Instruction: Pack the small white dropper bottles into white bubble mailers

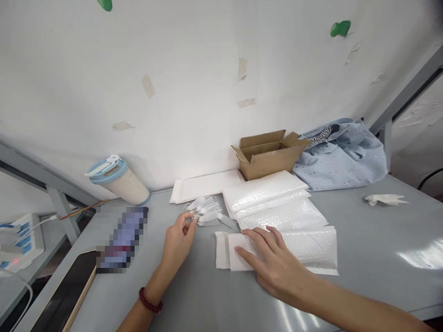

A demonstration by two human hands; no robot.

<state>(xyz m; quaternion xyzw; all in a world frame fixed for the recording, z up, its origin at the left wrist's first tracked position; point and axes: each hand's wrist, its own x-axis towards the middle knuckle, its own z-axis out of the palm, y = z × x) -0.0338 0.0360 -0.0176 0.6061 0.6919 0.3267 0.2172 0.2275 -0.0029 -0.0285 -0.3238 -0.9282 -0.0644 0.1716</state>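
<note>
My left hand [182, 235] is closed in a pinch at the near left edge of a small heap of translucent plastic tags [209, 213] with thin white loops. Its fingertips are on the loop end of one tag; the exact grip is partly hidden. My right hand [270, 253], fingers spread, lies flat on a white bubble mailer [311, 244] at the front of the table. Under that mailer, the edge of another white mailer [222, 251] sticks out on the left. Just behind lies a pile of more white bubble mailers [266, 191].
Against the wall stand an open cardboard box [273, 163], a light blue fabric bag [342, 161] and a tilted tumbler [126, 184]. Another flat white package [204, 185] lies behind the tags. Left are a phone [65, 295] and a power strip [24, 244]; crumpled paper [386, 199] lies right.
</note>
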